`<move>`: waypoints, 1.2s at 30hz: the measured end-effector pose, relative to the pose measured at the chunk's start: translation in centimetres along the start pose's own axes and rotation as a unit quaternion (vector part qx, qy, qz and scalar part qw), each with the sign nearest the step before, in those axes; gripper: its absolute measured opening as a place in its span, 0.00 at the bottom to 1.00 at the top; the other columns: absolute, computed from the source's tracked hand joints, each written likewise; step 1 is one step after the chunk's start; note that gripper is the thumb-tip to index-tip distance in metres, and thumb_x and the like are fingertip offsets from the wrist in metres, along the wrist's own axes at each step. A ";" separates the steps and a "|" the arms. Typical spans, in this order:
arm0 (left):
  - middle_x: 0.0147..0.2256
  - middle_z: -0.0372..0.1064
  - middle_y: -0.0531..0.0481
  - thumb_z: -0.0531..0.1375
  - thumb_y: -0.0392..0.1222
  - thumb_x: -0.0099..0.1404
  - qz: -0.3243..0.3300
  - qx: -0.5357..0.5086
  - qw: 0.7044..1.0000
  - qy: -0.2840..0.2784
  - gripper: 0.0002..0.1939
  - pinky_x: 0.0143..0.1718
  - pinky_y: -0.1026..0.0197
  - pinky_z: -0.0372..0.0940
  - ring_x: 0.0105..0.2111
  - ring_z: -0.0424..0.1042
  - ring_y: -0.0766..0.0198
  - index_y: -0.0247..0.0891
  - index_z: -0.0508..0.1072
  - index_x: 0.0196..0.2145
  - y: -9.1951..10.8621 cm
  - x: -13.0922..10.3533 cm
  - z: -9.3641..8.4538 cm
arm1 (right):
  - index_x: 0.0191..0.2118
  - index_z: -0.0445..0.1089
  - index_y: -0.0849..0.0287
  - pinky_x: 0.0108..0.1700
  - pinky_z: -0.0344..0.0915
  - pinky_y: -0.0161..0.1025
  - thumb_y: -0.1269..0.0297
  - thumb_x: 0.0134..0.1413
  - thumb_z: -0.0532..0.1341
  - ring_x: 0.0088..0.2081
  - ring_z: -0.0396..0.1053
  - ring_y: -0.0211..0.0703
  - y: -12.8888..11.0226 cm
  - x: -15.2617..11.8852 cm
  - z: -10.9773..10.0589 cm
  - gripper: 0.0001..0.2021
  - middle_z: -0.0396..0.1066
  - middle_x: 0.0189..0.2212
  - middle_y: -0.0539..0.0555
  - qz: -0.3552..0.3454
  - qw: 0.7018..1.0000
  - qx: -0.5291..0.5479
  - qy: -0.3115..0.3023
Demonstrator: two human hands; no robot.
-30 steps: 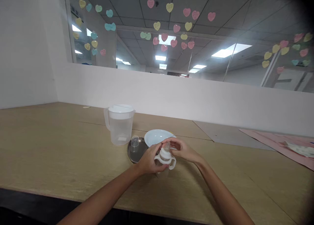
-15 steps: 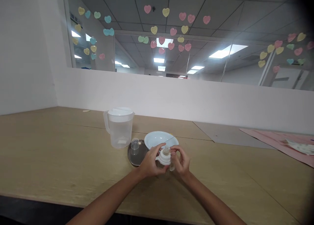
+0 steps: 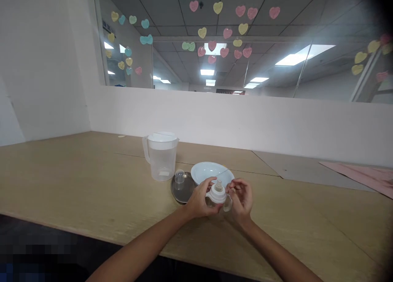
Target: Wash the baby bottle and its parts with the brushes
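My left hand [image 3: 201, 200] grips a baby bottle [image 3: 218, 196] from its left side, fingers behind and thumb in front. The bottle has a white collar, a clear teat on top and two side handles. Beside the right handle [image 3: 227, 203] is my right hand [image 3: 242, 198], its fingers loosely curled and apart, fingertips close to the collar; whether they touch it is hard to see. Just behind the hands lie a white bowl [image 3: 202, 167] with a thin stick-like thing in it and a round metal tray [image 3: 184, 194] bearing a clear dome cap [image 3: 179, 178].
A lidded clear pitcher [image 3: 162, 161] stands behind the tray on the wooden table [image 3: 92, 183]. A grey sheet [image 3: 291, 169] and a pink cloth [image 3: 365, 173] lie at the far right. Behind rises a white wall with a window carrying heart-shaped notes.
The view has turned left, so everything sits further right in the picture. My right hand has drawn slightly away from the bottle's collar, baring the right handle; the left keeps its grip.
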State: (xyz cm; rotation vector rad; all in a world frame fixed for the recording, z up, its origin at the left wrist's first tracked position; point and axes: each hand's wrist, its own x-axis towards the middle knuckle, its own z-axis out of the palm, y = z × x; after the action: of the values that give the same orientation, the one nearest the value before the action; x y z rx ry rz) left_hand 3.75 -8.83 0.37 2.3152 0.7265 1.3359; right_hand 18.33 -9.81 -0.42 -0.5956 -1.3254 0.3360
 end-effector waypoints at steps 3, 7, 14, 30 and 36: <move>0.43 0.62 0.44 0.61 0.40 0.45 -0.009 -0.001 1.000 -0.010 0.39 0.43 0.58 0.62 0.42 0.64 0.58 0.37 0.51 0.54 -0.1 0.0 -0.1 | 0.42 0.59 0.57 0.42 0.60 0.43 0.63 0.49 0.55 0.38 0.63 0.44 0.0 0.4 0.0 0.13 0.62 0.36 0.55 0.024 0.998 -0.003 -0.062; 0.46 0.62 0.43 0.61 0.40 0.46 -0.011 -0.016 1.000 -0.021 0.45 0.46 0.56 0.60 0.45 0.63 0.57 0.37 0.42 0.58 -0.3 0.1 -0.3 | 0.43 0.61 0.57 0.46 0.58 0.44 0.60 0.52 0.52 0.43 0.62 0.47 -0.7 1.4 -0.3 0.13 0.63 0.40 0.56 0.052 0.975 -0.001 -0.218; 0.45 0.64 0.43 0.62 0.42 0.47 -0.031 -0.023 0.999 -0.026 0.49 0.47 0.54 0.58 0.45 0.64 0.56 0.37 0.36 0.59 -0.6 0.1 -0.3 | 0.43 0.63 0.58 0.41 0.60 0.38 0.57 0.49 0.56 0.39 0.62 0.43 -2.1 3.0 -0.1 0.15 0.63 0.36 0.54 0.101 0.937 -0.065 -0.329; 0.41 0.65 0.45 0.50 0.36 0.58 -0.200 0.142 0.940 0.237 0.21 0.46 0.54 0.55 0.44 0.62 0.59 0.36 0.56 0.51 -5.2 1.9 -4.5 | 0.46 0.59 0.59 0.42 0.60 0.42 0.56 0.44 0.60 0.41 0.63 0.46 0.4 1.3 0.4 0.22 0.65 0.40 0.56 0.034 0.956 -0.204 -0.208; 0.46 0.61 0.40 0.56 0.26 0.48 -0.287 0.432 0.854 0.038 0.31 0.43 0.54 0.55 0.44 0.60 0.53 0.36 0.56 0.51 -5.9 1.4 -5.3 | 0.49 0.55 0.59 0.39 0.61 0.40 0.55 0.42 0.62 0.38 0.64 0.44 0.0 1.4 0.4 0.28 0.64 0.37 0.55 0.043 0.956 -0.220 -0.191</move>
State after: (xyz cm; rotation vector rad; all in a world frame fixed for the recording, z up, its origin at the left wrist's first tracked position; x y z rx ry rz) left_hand -1.79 -2.95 0.61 2.2701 2.1986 0.8932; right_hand 18.26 -8.94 0.71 -0.9999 -1.7689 0.2323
